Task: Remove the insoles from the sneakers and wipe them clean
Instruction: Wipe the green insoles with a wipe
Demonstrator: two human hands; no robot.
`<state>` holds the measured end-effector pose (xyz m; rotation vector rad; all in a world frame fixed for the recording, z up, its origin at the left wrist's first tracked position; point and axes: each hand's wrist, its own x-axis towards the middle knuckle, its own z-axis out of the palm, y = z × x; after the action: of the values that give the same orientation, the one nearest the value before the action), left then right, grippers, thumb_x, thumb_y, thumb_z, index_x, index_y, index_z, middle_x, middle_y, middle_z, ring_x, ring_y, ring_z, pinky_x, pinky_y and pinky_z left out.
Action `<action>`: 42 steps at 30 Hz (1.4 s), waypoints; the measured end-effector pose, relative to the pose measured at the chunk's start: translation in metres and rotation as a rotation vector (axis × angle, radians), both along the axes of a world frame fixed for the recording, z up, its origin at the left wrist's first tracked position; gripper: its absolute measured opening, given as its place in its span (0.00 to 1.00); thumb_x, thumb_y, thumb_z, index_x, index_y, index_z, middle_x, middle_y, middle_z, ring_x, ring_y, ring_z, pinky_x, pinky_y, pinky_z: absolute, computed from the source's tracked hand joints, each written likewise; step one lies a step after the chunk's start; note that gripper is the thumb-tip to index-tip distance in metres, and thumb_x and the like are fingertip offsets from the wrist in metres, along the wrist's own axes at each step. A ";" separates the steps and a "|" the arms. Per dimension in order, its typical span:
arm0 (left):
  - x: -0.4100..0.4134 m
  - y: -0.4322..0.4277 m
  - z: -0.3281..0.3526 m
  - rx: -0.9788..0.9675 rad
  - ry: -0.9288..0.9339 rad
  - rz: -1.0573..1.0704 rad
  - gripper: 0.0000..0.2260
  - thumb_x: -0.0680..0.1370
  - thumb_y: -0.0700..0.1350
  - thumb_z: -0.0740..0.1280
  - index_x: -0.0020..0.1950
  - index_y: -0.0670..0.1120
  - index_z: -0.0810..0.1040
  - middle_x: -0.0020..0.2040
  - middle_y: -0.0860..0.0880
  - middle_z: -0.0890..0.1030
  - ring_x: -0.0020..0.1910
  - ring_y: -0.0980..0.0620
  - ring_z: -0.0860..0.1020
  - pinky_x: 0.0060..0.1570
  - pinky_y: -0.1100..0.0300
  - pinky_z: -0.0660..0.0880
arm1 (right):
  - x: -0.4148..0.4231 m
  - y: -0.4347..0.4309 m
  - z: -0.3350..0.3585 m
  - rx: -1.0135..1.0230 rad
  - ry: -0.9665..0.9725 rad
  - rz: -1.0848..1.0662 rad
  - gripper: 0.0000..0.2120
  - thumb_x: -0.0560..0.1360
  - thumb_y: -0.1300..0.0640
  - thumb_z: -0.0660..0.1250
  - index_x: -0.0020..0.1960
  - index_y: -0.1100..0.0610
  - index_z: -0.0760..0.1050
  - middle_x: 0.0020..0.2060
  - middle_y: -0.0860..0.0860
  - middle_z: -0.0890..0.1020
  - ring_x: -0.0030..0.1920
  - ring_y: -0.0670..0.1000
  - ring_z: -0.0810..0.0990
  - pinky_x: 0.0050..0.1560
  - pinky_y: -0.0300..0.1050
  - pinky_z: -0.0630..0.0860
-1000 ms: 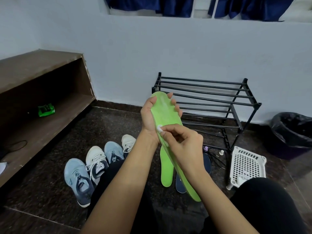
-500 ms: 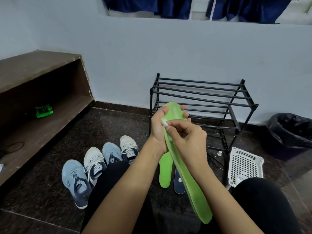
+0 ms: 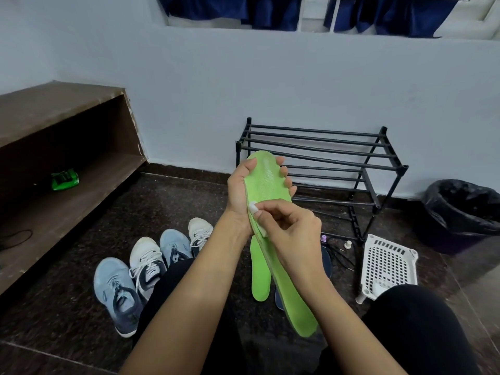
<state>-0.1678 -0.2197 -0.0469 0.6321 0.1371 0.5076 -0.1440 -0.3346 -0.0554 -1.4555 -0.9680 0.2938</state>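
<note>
My left hand (image 3: 239,189) grips the toe end of a lime green insole (image 3: 266,178) held upright in front of me, fingers curled round its far edge. My right hand (image 3: 290,228) pinches a small white wipe (image 3: 253,207) against the insole's middle. A second green insole (image 3: 260,274) lies on the floor below, beside a dark blue insole (image 3: 326,259) mostly hidden by my arm. Several sneakers sit in a row on the floor at left: a light blue one (image 3: 116,290), a white one (image 3: 147,262), another blue one (image 3: 173,246) and another white one (image 3: 199,231).
A black metal shoe rack (image 3: 322,155) stands against the wall. A white plastic basket (image 3: 388,262) lies at right, with a black-lined bin (image 3: 465,209) beyond it. A wooden shelf (image 3: 67,185) at left holds a green packet (image 3: 65,179). My knees fill the foreground.
The insole rose after dipping half a second ago, and my right hand with the wipe slid down from the toe area to the middle.
</note>
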 end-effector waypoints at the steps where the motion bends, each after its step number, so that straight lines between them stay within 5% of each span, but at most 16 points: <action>1: 0.000 0.000 0.000 0.012 0.004 -0.006 0.18 0.74 0.52 0.60 0.56 0.40 0.74 0.45 0.45 0.74 0.41 0.47 0.73 0.48 0.52 0.72 | 0.000 0.000 0.000 0.003 -0.007 -0.002 0.03 0.72 0.59 0.73 0.42 0.52 0.84 0.33 0.43 0.84 0.33 0.42 0.79 0.38 0.33 0.72; 12: 0.002 -0.007 -0.009 0.036 0.130 0.005 0.19 0.71 0.52 0.63 0.54 0.41 0.78 0.43 0.46 0.77 0.42 0.48 0.76 0.53 0.54 0.71 | 0.008 0.011 -0.002 -0.027 -0.036 -0.152 0.06 0.72 0.60 0.71 0.43 0.49 0.83 0.34 0.46 0.83 0.35 0.45 0.80 0.40 0.40 0.77; 18: -0.005 -0.002 -0.003 -0.038 0.009 0.011 0.18 0.72 0.52 0.61 0.54 0.41 0.75 0.43 0.46 0.74 0.40 0.48 0.73 0.49 0.52 0.72 | -0.001 0.004 0.005 -0.066 -0.032 -0.035 0.06 0.72 0.62 0.71 0.43 0.52 0.83 0.33 0.45 0.83 0.33 0.41 0.79 0.37 0.30 0.72; 23: -0.009 0.008 -0.001 -0.071 -0.056 0.082 0.17 0.73 0.52 0.60 0.51 0.41 0.76 0.42 0.45 0.74 0.39 0.47 0.73 0.48 0.52 0.71 | -0.010 0.003 0.005 -0.073 -0.009 0.040 0.03 0.72 0.59 0.73 0.42 0.51 0.84 0.32 0.45 0.83 0.32 0.46 0.79 0.36 0.32 0.72; 34: 0.006 -0.021 -0.012 -0.038 0.084 0.094 0.16 0.71 0.55 0.62 0.50 0.44 0.78 0.42 0.47 0.77 0.41 0.50 0.76 0.47 0.57 0.72 | 0.011 0.018 0.007 -0.011 -0.073 -0.164 0.11 0.71 0.61 0.72 0.40 0.44 0.81 0.36 0.42 0.84 0.38 0.41 0.81 0.43 0.30 0.73; 42: 0.003 -0.008 -0.007 -0.080 -0.001 0.062 0.16 0.72 0.51 0.60 0.52 0.42 0.77 0.43 0.46 0.76 0.40 0.48 0.74 0.47 0.53 0.72 | 0.009 0.005 0.001 -0.074 -0.041 -0.044 0.05 0.72 0.62 0.71 0.44 0.53 0.84 0.35 0.45 0.84 0.34 0.40 0.79 0.39 0.28 0.71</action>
<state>-0.1650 -0.2273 -0.0541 0.5506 0.1752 0.5592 -0.1351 -0.3295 -0.0540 -1.5533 -0.9651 0.2706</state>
